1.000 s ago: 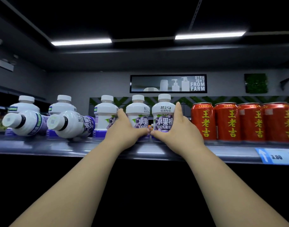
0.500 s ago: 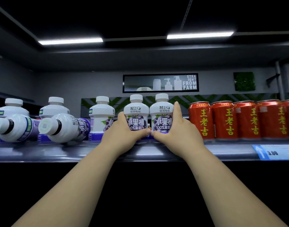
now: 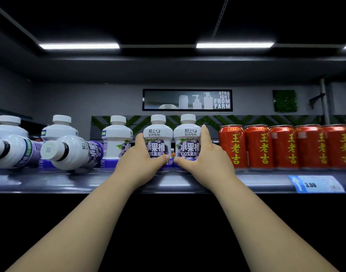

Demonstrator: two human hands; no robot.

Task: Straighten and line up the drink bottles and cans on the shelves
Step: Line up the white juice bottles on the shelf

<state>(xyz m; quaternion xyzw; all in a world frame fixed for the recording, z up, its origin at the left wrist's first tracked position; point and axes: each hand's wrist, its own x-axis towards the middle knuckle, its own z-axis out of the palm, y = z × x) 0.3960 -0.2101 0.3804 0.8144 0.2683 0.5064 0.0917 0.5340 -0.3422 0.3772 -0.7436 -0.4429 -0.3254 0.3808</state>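
Two white grape-juice bottles stand upright side by side on the shelf (image 3: 70,181). My left hand (image 3: 140,161) grips the left bottle (image 3: 158,134) around its base. My right hand (image 3: 205,158) grips the right bottle (image 3: 187,134), its fingers up the bottle's right side. Both labels face me. Another upright bottle (image 3: 116,140) stands just to the left. Two bottles lie tipped over with caps toward me, one (image 3: 72,152) left of centre and one (image 3: 13,152) at the far left. Two upright bottles (image 3: 60,128) stand behind them.
A row of several red cans (image 3: 258,146) stands upright to the right of my right hand. A price tag (image 3: 317,184) reading 3.00 sits on the shelf lip below the cans. The shelf above is dark, and a framed sign (image 3: 187,100) hangs on the back wall.
Both hands have kept hold of the two bottles. The left of the two has turned so its label faces front, and the pair stands closer together. My view has shifted.
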